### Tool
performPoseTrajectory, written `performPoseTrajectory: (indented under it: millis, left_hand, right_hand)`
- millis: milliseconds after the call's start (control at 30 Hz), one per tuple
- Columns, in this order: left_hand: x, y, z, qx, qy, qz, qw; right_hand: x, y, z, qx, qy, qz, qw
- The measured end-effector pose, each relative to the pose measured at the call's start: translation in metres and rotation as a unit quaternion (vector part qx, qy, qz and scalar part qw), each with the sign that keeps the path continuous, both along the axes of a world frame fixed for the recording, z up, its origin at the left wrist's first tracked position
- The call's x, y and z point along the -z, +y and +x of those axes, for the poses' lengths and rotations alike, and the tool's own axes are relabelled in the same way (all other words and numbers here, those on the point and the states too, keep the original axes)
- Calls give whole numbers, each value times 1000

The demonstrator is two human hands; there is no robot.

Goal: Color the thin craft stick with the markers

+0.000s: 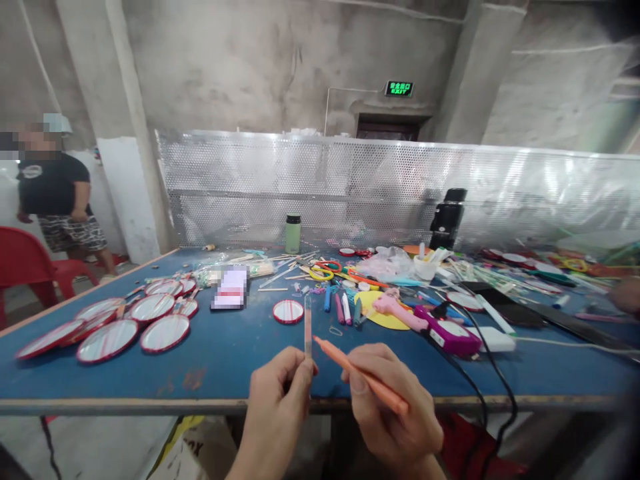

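My left hand (pixel 280 400) pinches a thin pale stick (pixel 308 327) and holds it upright over the near edge of the blue table (pixel 225 353). In my right hand (pixel 390 407) is an orange marker (pixel 360 375), gripped like a pen, its tip touching the stick's lower part. Just beyond the stick lies a small round mirror with a red rim (pixel 289 311). Several coloured markers (pixel 343 308) lie beside it.
Several red-rimmed round mirrors (pixel 125 323) cover the table's left side. A pink glue gun (pixel 400 312), a purple device (pixel 447 333) with black cables, a white cup (pixel 425 267) and a green bottle (pixel 293 233) stand further back. A person (pixel 55 193) stands at far left by a red chair (pixel 30 267).
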State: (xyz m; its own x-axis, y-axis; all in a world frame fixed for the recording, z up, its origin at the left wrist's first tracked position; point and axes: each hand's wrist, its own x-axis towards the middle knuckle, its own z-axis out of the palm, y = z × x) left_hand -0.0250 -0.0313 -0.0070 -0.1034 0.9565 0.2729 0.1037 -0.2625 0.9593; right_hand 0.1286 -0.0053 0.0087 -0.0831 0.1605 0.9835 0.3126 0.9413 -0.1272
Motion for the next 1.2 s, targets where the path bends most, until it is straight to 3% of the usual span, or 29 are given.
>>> performPoseTrajectory:
  millis: [100,233,333,467,600,800,967,1067,1200]
  left_hand:
    - [2,0,0,-15,21,5,1000]
    - [2,8,1,-2,-15,-13,1000]
    - [1,13,1,9,-59,-16,998]
    - [2,10,0,-11,-31,-11,999]
    - [0,5,-3,-17,8,5,1000]
    - [-16,7,-4,-26,20,15,999]
    - [-16,15,-3,9,-26,-31,999]
    - [-15,14,-3,14,-40,-39,998]
    - [-14,12,-2,6,-46,-32,998]
  right_hand:
    - [7,3,-2,-47,114,-47,991]
    - [5,16,-2,-63,169,-119,976]
    - [2,21,-1,-66,160,-116,978]
    - [5,17,-2,-67,139,-126,980]
    - [7,5,-4,-66,154,-84,982]
    - [1,4,-8,-28,84,-12,996]
    - [-10,17,-13,-30,115,-55,991]
    - [-19,21,-14,-26,105,-32,994]
    - [-15,22,-14,-43,81,-42,995]
